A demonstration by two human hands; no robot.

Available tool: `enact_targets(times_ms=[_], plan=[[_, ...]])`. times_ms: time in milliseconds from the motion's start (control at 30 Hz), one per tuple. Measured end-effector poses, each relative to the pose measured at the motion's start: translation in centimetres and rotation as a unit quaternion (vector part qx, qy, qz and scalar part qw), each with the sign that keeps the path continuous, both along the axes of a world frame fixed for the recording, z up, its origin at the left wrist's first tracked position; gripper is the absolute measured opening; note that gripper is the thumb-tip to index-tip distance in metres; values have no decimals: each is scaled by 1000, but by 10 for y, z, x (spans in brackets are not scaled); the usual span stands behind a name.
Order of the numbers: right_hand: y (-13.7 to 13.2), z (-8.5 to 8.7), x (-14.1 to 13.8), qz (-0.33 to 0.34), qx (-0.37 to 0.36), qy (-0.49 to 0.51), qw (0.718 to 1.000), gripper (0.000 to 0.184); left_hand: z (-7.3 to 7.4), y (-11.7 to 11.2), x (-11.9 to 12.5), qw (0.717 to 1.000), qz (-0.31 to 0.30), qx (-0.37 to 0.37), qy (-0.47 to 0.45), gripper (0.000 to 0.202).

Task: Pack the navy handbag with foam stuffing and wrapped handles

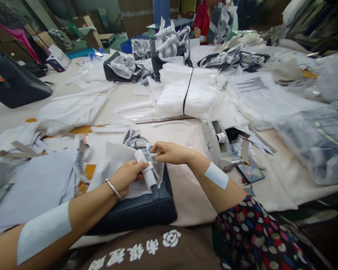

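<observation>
A dark navy handbag (154,210) lies flat at the table's front edge, right before me. One of its handles is wrapped in white padding (148,176), and my left hand (131,172) is closed around that wrapped part, thumb on top. Just to the right, my right hand (169,152) pinches at the wrapping's upper end with thumb and forefinger. Something thin and clear shows by those fingertips, too small to name surely. White tissue sheets (118,153) lie across the bag under my left hand, hiding part of it.
Right of the bag stands a grey tape dispenser (218,144). Farther back lies a strapped white bundle (174,93). Wrapped bags (121,67) crowd the far side, where a person in red (202,20) stands. White sheets (42,180) lie at left, a plastic-covered pile (318,142) at right.
</observation>
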State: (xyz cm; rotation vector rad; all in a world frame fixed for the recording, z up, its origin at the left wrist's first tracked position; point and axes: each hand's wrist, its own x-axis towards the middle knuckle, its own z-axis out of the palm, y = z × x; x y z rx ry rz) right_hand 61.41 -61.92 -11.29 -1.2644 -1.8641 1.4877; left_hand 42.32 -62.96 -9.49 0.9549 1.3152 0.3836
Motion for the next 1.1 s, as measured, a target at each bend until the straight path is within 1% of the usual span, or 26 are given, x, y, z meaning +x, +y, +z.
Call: enact_targets(times_ms=[33, 100, 200, 267, 300, 367, 433, 500, 600, 667, 767, 833, 900, 933, 1000, 1033, 1100], plan=[[0, -5, 0, -6, -2, 22, 1000, 26, 0, 0, 0, 1000, 2, 0, -1, 22], [-3, -13, -2, -40, 16, 44, 998, 21, 0, 0, 1, 1000, 9, 3, 2, 21], [-10, -26, -12, -101, 50, 46, 993, 14, -2, 0, 1, 1000, 8, 5, -5, 21], [-16, -33, -19, -125, 53, 49, 989, 12, -4, 1, -1, 1000, -4, -1, -14, 23], [-19, -36, -22, -137, 47, 56, 988, 11, -5, 2, -2, 1000, -10, -6, -18, 23], [-23, -40, -28, -158, 11, 81, 984, 10, -6, 4, -5, 999, -20, -15, -27, 23], [-25, -45, -33, -175, -30, 103, 979, 12, -7, 6, -8, 998, -34, -26, -43, 21], [-27, -51, -38, -188, -56, 105, 975, 15, -6, 9, -10, 997, -49, -38, -50, 21], [-32, -61, -45, -224, -51, 93, 969, 17, -4, 12, -13, 996, -66, -45, -41, 24], [-37, -64, -47, -242, -51, 108, 963, 15, -3, 13, -14, 996, -79, -39, -27, 30], [-47, -58, -44, -250, -94, 159, 950, 15, -4, 13, -17, 995, -100, -21, 14, 38], [-53, -48, -42, -243, -137, 190, 941, 25, -5, 12, -18, 993, -105, -8, 48, 41], [-57, -38, -43, -218, -143, 186, 947, 38, -6, 11, -16, 993, -99, 6, 64, 42], [-57, -33, -45, -207, -133, 171, 954, 42, -6, 11, -15, 994, -95, 9, 59, 42], [-58, -25, -52, -201, -119, 146, 961, 43, -5, 12, -12, 995, -91, 7, 30, 40], [-58, -22, -56, -202, -128, 151, 959, 41, -3, 14, -12, 996, -91, -3, 14, 39], [-58, -16, -63, -204, -177, 205, 941, 37, 2, 20, -16, 995, -94, -32, -5, 36]])
